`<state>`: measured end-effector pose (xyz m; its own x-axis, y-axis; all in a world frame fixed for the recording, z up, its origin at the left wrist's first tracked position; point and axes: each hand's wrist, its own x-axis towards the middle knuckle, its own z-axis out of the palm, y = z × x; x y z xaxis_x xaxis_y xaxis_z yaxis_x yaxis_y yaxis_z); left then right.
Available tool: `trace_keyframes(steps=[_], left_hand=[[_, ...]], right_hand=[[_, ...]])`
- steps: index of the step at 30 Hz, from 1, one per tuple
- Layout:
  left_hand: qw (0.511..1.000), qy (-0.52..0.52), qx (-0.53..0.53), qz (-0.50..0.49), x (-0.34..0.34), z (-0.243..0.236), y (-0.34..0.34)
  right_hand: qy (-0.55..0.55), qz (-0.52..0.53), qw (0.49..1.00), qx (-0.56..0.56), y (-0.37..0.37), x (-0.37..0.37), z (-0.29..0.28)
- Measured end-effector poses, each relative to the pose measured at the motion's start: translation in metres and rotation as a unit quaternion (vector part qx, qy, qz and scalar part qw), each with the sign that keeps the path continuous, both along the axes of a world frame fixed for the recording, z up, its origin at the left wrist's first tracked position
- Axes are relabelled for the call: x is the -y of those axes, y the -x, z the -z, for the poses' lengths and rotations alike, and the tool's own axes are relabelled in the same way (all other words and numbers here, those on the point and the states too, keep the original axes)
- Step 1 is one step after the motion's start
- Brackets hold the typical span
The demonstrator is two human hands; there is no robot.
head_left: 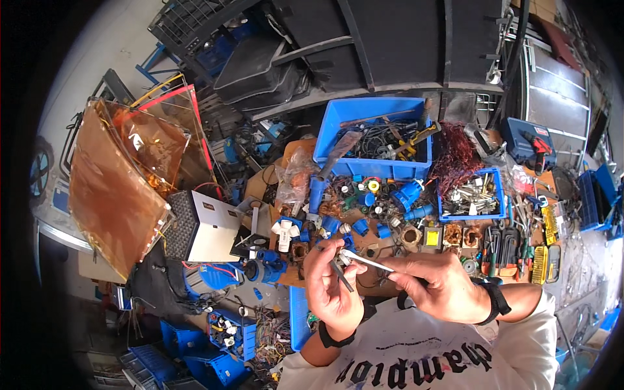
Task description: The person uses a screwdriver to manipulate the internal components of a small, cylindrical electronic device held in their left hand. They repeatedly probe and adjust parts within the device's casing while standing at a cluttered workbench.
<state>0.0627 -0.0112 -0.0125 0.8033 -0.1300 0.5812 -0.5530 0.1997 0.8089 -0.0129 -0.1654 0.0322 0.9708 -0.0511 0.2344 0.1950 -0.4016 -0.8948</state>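
Left hand closed around a small part, held above the bench's near edge, just over the lap. Right hand pinching a thin light rod, its tip meeting the part between the two hands. Hard to make out what the part is: small, pale, mostly hidden by fingers.

Behind the hands, a crowded bench: blue fittings, a white plastic piece, copper coils. Farther back, a big blue bin full of cables and tools; right of it, a tangle of copper wire and a small blue tray of metal bits. Far right, a row of screwdrivers and a yellow bit case. On the left, a white box with a dark mesh side, and beyond it an amber film sheet in a frame. Below, blue crates of wiring, cut off by the dark rim. Black wristbands on both wrists; white shirt with dark print at the lower edge.
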Motion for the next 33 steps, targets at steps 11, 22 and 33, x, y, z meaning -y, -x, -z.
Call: trace_keyframes(steps=[11, 22, 33], left_hand=[[0.964, 0.085, -0.120, 0.220, -0.003, -0.016, 0.004], [0.937, 0.034, -0.216, 0.273, -0.002, -0.016, 0.038], [0.952, -0.075, -0.152, 0.255, -0.049, -0.036, 0.012]], right_hand=[[-0.027, 0.021, 0.999, 0.026, 0.016, 0.024, -0.004], [-0.043, -0.009, 0.992, 0.120, 0.010, 0.036, -0.014], [0.091, -0.012, 0.984, 0.151, -0.008, -0.014, -0.025]])
